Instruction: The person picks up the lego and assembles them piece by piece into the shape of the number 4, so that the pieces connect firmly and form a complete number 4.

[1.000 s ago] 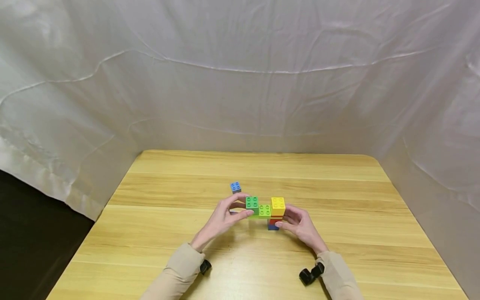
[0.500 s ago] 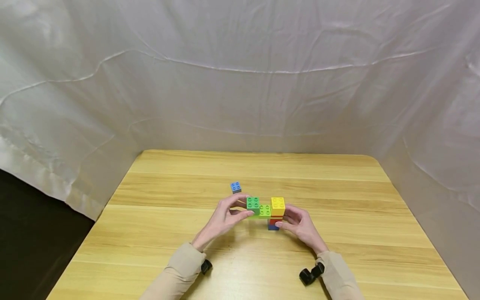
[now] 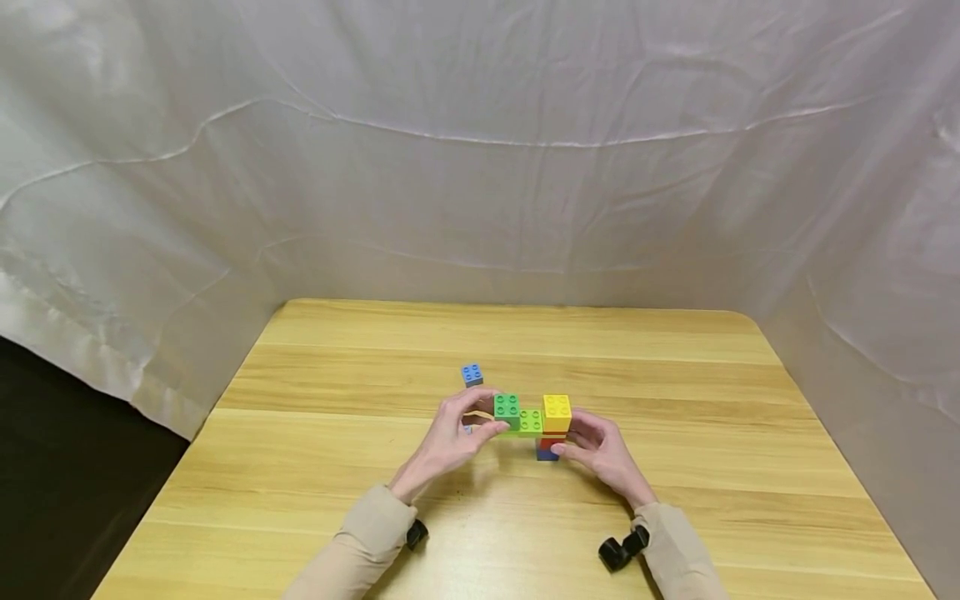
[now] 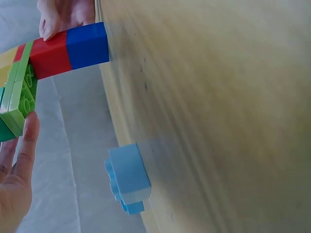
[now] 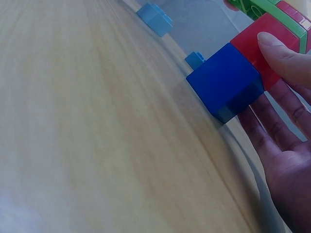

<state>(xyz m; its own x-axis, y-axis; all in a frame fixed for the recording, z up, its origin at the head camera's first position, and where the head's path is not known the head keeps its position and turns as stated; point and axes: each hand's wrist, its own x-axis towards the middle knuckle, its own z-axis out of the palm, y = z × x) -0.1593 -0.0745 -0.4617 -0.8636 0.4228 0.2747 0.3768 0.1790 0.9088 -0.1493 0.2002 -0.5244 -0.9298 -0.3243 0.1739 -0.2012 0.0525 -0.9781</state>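
Note:
A tower of toy building bricks stands on the table: a dark blue brick [image 5: 226, 82] at the bottom, a red brick [image 4: 50, 56] on it, and a yellow brick [image 3: 557, 413] on top. From the tower a light green brick [image 3: 530, 421] juts out to the left, its underside open to view. A green brick [image 3: 506, 410] sits on its outer end. My left hand [image 3: 444, 437] pinches the green brick between thumb and fingers at that end. My right hand [image 3: 606, 457] grips the red brick, thumb on its near face, fingers behind.
Beyond my left hand a loose blue brick [image 3: 471, 374] lies on the wooden table [image 3: 337, 467]. A light blue brick [image 4: 129, 172] lies nearer, under the left hand, mostly hidden in the head view. A pale curtain [image 3: 525, 192] borders the table's far side.
My left hand and the green brick have shifted very slightly to the right. Part of the nearer light blue brick shows between the left thumb and fingers. The right hand stays put.

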